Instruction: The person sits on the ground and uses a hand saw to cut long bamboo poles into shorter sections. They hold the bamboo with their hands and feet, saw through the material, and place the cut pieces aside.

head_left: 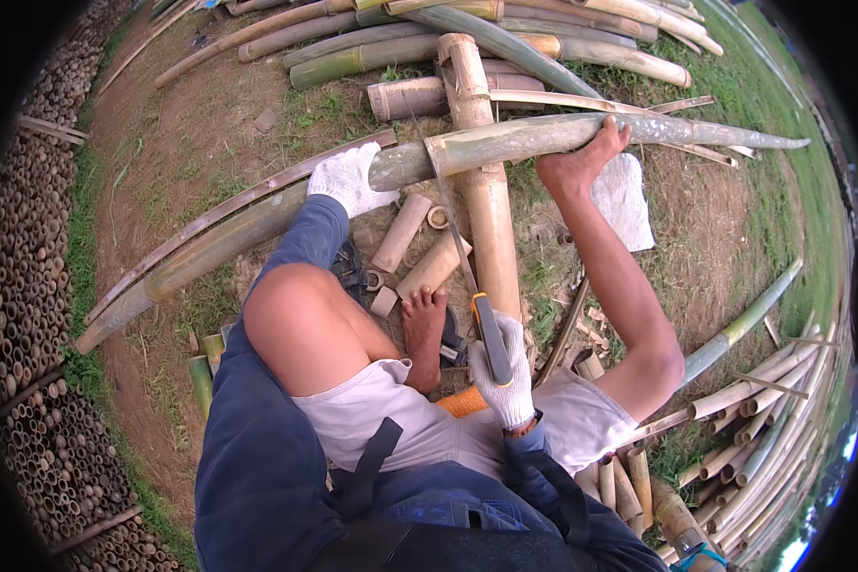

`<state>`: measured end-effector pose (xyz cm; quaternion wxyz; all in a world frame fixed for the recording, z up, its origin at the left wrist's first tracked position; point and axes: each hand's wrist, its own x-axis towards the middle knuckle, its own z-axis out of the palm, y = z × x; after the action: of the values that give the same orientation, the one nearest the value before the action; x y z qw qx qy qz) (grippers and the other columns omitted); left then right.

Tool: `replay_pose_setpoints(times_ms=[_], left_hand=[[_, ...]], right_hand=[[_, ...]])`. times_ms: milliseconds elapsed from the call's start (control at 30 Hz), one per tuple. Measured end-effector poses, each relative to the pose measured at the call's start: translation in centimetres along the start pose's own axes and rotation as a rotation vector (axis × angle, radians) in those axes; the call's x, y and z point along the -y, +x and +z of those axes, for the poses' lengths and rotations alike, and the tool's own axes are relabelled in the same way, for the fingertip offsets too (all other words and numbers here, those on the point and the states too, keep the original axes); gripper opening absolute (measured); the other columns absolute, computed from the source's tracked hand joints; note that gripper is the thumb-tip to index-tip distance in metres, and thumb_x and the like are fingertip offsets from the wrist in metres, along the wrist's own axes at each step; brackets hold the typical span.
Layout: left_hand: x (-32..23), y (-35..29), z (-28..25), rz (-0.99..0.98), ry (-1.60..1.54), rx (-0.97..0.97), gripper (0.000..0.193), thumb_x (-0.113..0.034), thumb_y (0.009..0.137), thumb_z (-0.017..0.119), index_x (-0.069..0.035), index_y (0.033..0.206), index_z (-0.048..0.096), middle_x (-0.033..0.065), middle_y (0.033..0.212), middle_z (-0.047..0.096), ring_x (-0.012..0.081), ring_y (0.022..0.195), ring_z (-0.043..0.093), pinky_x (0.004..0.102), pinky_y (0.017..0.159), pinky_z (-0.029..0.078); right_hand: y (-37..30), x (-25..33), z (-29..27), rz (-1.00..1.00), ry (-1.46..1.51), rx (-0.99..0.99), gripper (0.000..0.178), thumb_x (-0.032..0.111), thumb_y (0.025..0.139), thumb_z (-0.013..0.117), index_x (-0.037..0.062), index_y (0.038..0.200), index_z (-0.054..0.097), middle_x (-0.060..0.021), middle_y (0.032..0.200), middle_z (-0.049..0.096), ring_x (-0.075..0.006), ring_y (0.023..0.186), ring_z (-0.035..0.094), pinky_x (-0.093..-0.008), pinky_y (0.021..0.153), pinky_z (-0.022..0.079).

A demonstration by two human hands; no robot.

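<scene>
A long greenish-grey bamboo pole [515, 143] lies crosswise over a thicker tan bamboo post [486, 205]. My left hand [345, 181], in a white glove, is wrapped round the pole left of the post. In my right hand [505, 374], also gloved in white, is the black and yellow handle of a handsaw [487, 329]. Its narrow blade runs away from me and meets the pole just left of the post, at a pale ring; how deep it sits cannot be made out. My bare right foot [582, 157] presses against the pole right of the post.
Short cut bamboo pieces [402, 232] lie on the ground between my legs. Behind the post is a heap of bamboo poles [372, 59]. More poles [772, 419] are stacked at the right, and many cut tubes [38, 229] are piled along the left. A pale slab [624, 202] lies beside my right leg.
</scene>
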<state>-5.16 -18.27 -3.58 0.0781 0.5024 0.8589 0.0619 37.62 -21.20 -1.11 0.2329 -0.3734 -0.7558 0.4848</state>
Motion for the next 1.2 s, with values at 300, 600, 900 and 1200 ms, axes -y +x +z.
replay_pose_setpoints(times_ms=[300, 600, 900, 1200], left_hand=[[0.1, -0.1, 0.5, 0.026, 0.019, -0.039, 0.098, -0.070, 0.079, 0.090, -0.014, 0.154, 0.063, 0.0191, 0.140, 0.074, 0.0396, 0.125, 0.074, 0.0532, 0.108, 0.059], [0.2, -0.9, 0.7, 0.071, 0.037, -0.115, 0.093, -0.067, 0.081, 0.089, -0.014, 0.153, 0.061, 0.0191, 0.131, 0.075, 0.0392, 0.123, 0.073, 0.0537, 0.109, 0.057], [0.6, -0.6, 1.0, 0.058, 0.010, -0.065, 0.095, -0.063, 0.080, 0.091, -0.011, 0.153, 0.061, 0.0188, 0.139, 0.073, 0.0395, 0.127, 0.072, 0.0532, 0.111, 0.056], [-0.1, -1.0, 0.1, 0.040, 0.021, -0.069, 0.094, -0.062, 0.079, 0.092, -0.012, 0.152, 0.062, 0.0202, 0.140, 0.074, 0.0405, 0.125, 0.073, 0.0531, 0.109, 0.058]], right_hand=[[6.1, 1.7, -0.1, -0.058, -0.001, 0.068, 0.041, 0.003, 0.102, 0.069, 0.0010, 0.142, 0.058, -0.0190, 0.129, 0.065, -0.0345, 0.121, 0.069, -0.0408, 0.104, 0.054], [2.6, -0.5, 0.7, -0.105, -0.040, 0.034, 0.044, 0.005, 0.104, 0.068, -0.0015, 0.146, 0.057, -0.0199, 0.131, 0.062, -0.0357, 0.121, 0.067, -0.0418, 0.108, 0.053], [1.6, 0.4, -0.8, -0.083, -0.059, 0.068, 0.041, 0.006, 0.104, 0.066, -0.0025, 0.145, 0.060, -0.0203, 0.129, 0.061, -0.0315, 0.121, 0.066, -0.0403, 0.108, 0.051], [4.6, -1.2, 1.1, -0.154, -0.038, 0.072, 0.046, 0.002, 0.102, 0.070, -0.0015, 0.146, 0.056, -0.0217, 0.133, 0.065, -0.0362, 0.123, 0.069, -0.0438, 0.109, 0.054]])
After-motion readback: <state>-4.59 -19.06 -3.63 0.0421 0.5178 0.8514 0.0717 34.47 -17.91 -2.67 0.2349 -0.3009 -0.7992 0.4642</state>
